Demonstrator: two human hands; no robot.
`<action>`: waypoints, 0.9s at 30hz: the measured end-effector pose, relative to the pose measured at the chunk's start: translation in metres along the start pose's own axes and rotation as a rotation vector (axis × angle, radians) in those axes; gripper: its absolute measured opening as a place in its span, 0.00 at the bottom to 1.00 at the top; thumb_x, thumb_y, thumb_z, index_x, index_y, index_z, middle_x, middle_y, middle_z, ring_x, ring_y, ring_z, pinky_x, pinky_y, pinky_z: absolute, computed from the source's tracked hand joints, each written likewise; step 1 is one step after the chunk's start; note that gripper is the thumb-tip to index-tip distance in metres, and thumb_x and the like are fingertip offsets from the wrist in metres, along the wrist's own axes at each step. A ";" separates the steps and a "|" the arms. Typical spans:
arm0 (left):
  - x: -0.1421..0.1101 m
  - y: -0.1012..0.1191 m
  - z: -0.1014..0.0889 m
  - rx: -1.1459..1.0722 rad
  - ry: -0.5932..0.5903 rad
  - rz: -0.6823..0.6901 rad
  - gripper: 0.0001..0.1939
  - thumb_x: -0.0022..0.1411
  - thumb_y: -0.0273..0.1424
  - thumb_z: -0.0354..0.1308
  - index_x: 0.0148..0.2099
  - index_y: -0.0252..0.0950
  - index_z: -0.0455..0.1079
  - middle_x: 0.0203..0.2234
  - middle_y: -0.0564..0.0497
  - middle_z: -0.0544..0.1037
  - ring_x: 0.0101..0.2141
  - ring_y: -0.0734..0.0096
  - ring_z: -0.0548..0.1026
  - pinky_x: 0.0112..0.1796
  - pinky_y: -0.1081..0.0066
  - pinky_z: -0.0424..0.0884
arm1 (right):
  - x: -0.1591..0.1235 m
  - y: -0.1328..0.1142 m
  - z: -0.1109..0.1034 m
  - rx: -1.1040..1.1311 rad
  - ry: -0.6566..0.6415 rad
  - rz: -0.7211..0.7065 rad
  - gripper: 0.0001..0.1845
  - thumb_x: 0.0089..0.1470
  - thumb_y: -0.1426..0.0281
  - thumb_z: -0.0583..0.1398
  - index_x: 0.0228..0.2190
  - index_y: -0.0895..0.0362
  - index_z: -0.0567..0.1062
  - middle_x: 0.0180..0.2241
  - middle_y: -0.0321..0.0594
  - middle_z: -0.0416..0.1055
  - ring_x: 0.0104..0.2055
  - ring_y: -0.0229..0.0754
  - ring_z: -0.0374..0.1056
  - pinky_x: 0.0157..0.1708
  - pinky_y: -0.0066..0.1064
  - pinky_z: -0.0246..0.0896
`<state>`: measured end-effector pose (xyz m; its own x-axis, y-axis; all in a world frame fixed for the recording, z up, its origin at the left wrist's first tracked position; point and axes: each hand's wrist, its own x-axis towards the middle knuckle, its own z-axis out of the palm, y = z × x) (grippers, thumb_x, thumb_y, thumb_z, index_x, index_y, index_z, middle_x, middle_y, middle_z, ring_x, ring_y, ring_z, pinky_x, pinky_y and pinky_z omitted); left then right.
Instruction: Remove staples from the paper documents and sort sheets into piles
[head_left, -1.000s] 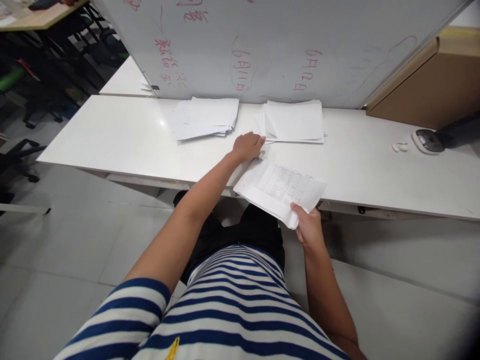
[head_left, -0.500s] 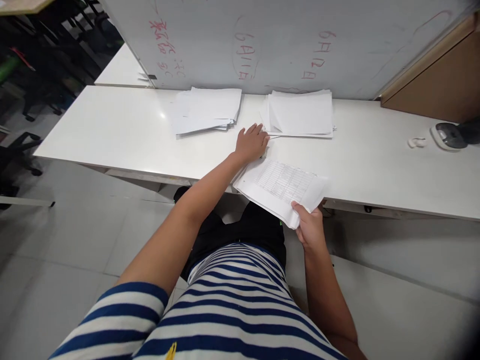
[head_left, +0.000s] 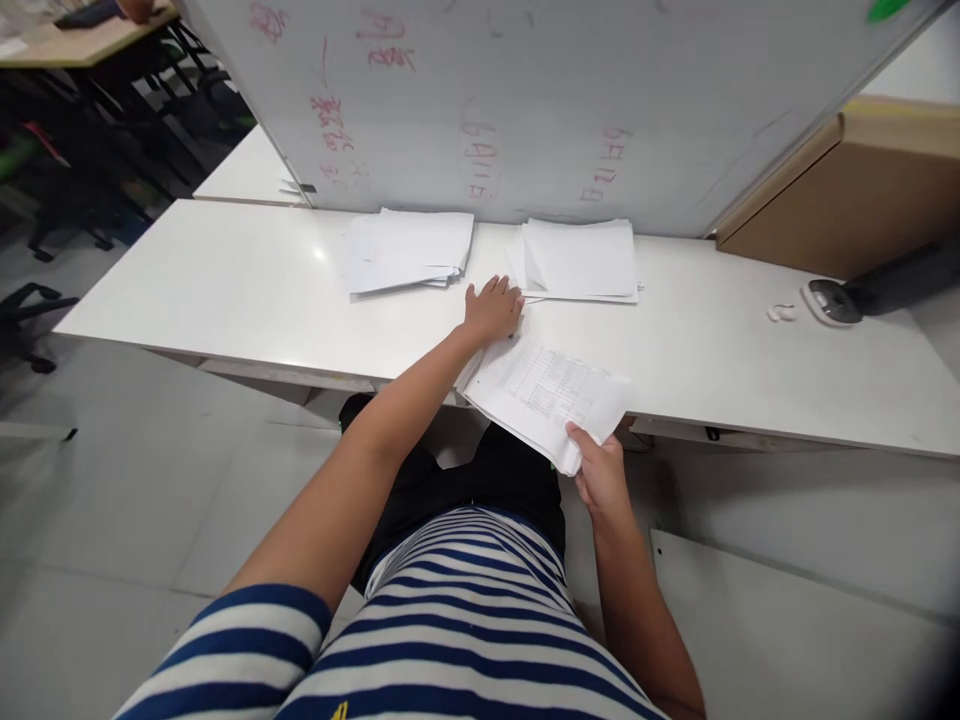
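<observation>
My right hand grips the near right corner of a stack of paper sheets, thumb on top. A printed table shows on the top sheet, and the stack juts over the desk's front edge. My left hand lies palm down with fingers spread, just beyond the stack's far left corner; what is under the palm is hidden. Past its fingertips a second paper pile rests on the desk, blank side up, with one corner creased. A third paper pile, slightly uneven, lies to the left.
The white desk runs across the view. Behind it stands a whiteboard with red handwriting. A brown box, a grey-and-white device and a small white object are at right. Office chairs stand at far left.
The camera view has tilted and shifted, so more of the whiteboard and the box shows. Both hands and the papers keep about the same places on the desk.
</observation>
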<state>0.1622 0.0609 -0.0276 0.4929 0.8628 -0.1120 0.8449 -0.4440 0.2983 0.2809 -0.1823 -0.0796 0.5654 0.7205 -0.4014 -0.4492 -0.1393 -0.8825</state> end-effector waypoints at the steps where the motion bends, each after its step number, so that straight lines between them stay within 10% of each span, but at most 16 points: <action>1: 0.000 0.000 -0.001 0.000 -0.008 -0.007 0.26 0.72 0.38 0.32 0.64 0.42 0.59 0.69 0.48 0.50 0.68 0.60 0.44 0.63 0.44 0.41 | 0.000 0.001 -0.001 -0.004 -0.006 -0.004 0.23 0.40 0.68 0.70 0.41 0.60 0.78 0.41 0.44 0.80 0.43 0.45 0.76 0.48 0.37 0.71; 15: 0.002 -0.001 -0.002 0.000 -0.013 0.009 0.26 0.72 0.38 0.32 0.63 0.42 0.62 0.68 0.48 0.54 0.68 0.61 0.48 0.63 0.49 0.47 | -0.007 -0.043 -0.052 -0.098 0.049 -0.228 0.24 0.39 0.68 0.71 0.41 0.61 0.79 0.38 0.45 0.80 0.45 0.48 0.75 0.50 0.40 0.69; 27: 0.003 -0.001 0.000 0.015 -0.002 0.003 0.25 0.72 0.37 0.34 0.63 0.41 0.62 0.67 0.49 0.57 0.67 0.60 0.48 0.62 0.49 0.49 | -0.003 -0.042 -0.052 -0.144 0.018 -0.289 0.22 0.38 0.67 0.71 0.38 0.60 0.80 0.36 0.43 0.80 0.44 0.48 0.75 0.52 0.43 0.66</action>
<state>0.1626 0.0638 -0.0279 0.4960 0.8610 -0.1128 0.8463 -0.4502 0.2848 0.3345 -0.2143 -0.0538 0.6682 0.7322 -0.1319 -0.1665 -0.0257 -0.9857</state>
